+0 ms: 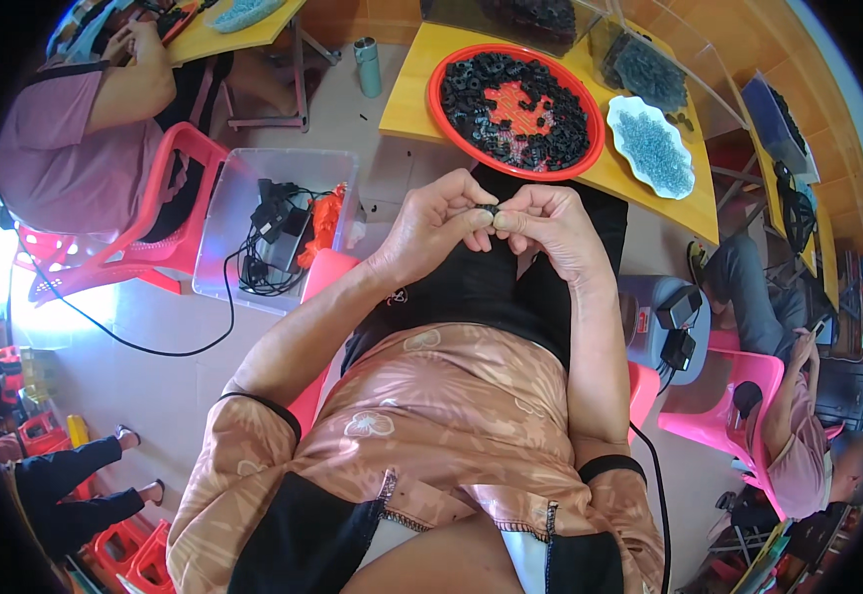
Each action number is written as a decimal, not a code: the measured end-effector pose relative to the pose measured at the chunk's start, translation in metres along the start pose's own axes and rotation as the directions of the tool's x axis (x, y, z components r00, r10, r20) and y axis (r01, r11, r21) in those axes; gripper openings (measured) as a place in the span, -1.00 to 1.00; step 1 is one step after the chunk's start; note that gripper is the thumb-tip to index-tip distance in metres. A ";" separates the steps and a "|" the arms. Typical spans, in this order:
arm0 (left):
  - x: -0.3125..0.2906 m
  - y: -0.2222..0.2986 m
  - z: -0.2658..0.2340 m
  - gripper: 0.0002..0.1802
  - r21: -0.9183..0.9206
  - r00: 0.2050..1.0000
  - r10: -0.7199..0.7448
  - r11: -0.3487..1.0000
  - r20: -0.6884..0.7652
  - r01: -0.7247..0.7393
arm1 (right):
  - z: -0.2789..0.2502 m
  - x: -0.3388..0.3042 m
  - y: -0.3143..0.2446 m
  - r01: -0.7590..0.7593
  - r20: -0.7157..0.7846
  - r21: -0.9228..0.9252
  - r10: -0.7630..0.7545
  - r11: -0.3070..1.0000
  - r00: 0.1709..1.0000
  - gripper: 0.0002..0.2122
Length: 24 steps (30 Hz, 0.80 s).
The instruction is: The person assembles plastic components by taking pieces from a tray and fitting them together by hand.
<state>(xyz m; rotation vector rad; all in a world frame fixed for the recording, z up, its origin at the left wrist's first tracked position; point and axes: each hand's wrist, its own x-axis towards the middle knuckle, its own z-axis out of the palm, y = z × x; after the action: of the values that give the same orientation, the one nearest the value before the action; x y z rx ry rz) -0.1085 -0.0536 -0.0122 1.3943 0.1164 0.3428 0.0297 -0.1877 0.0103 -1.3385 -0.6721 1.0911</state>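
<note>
Above my lap, my left hand (438, 220) and my right hand (556, 230) meet fingertip to fingertip. Both are closed in a pinch on one small black part (492, 209), mostly covered by the thumbs and fingers, so its exact shape cannot be made out. Just beyond them, on the yellow table (408, 97), a round red tray (433, 104) holds many small black ring-like and blocky pieces (471, 79), with its patterned red bottom showing in the middle. Right of the tray, a white scalloped dish (617, 150) contains small pale-blue translucent pieces (654, 148).
Clear bins of dark parts (639, 71) stand at the table's back. On the floor to my left, a transparent box (215, 233) holds black adapters, cables and an orange bag. A green bottle (367, 67) stands farther off. Seated people (85, 139) are on both sides.
</note>
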 end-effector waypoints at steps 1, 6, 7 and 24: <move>0.001 -0.001 0.000 -0.90 0.015 1.000 -0.012 1.000 0.011 0.012 | 0.002 -0.002 -0.003 0.002 -0.016 -0.029 -0.002 1.000 1.000 -0.88; 0.001 0.000 -0.002 -0.87 -0.026 1.000 0.007 1.000 0.016 -0.007 | 0.003 -0.003 -0.007 0.080 -0.001 -0.073 -0.080 0.994 0.997 -0.88; 0.002 0.001 -0.002 -0.86 -0.024 1.000 -0.017 1.000 0.014 0.017 | 0.002 -0.003 -0.009 0.077 0.009 -0.077 -0.077 0.994 0.997 -0.87; 0.008 -0.017 -0.014 -0.75 -0.094 0.982 -0.171 0.982 -0.077 0.164 | -0.095 0.046 -0.168 0.301 -0.497 -0.544 -0.590 0.783 0.637 -0.80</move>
<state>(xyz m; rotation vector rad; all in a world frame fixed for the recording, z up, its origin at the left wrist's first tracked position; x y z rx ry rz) -0.1016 -0.0405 -0.0301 1.2739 0.2843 0.2636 0.1713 -0.1678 0.1481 -1.6578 -0.6758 0.0070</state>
